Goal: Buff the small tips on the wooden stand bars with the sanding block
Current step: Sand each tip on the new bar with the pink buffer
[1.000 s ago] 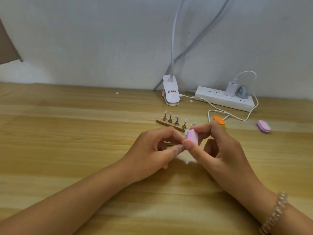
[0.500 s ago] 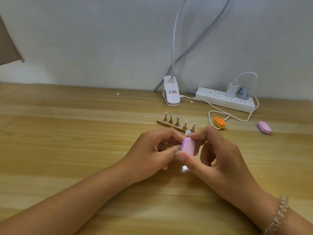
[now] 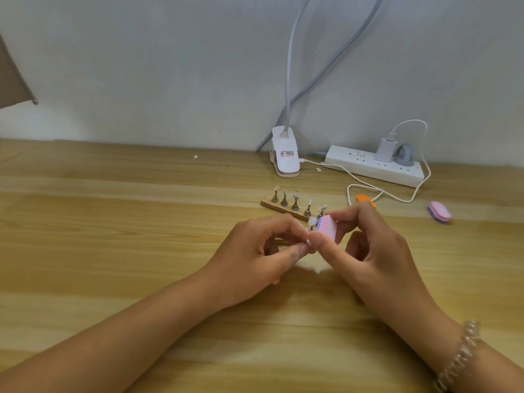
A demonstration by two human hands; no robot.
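On the tabletop [image 3: 113, 222], the left hand [image 3: 255, 251] curls its grip to pinch a thin stem [image 3: 311, 228] topped by a pale, rounded tip [image 3: 312, 221]. Just behind it lies a wooden bar [image 3: 268, 203] carrying a row of five more like it, upright and whitish on top. The sanding block [image 3: 329, 230], pink on its face with a purple edge, is tilted and touches the held tip. The right hand [image 3: 377, 251] has its grip pinching the block between thumb and fingertips. Farther right rest an orange block [image 3: 364, 198] and a pink block [image 3: 439, 211].
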